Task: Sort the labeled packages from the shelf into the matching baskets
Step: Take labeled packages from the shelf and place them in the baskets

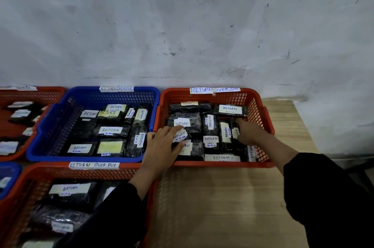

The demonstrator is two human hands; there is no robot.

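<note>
An orange basket point(259, 106) tagged "RETURN OVERDUE" stands at the right, filled with several black packages bearing white "RETURN" labels. My left hand point(162, 146) reaches over its left wall and pinches a small black package point(180, 136) with a white label. My right hand point(248, 131) is inside the basket at the right, fingers curled against an upright package point(234, 129); the grip itself is hidden.
A blue basket point(60, 114) of labelled packages sits to the left, another orange basket point(141, 169) stands in front of it, and more baskets point(30, 94) line the far left. Bare wooden tabletop point(222, 207) lies in front of the right basket; a grey wall is behind.
</note>
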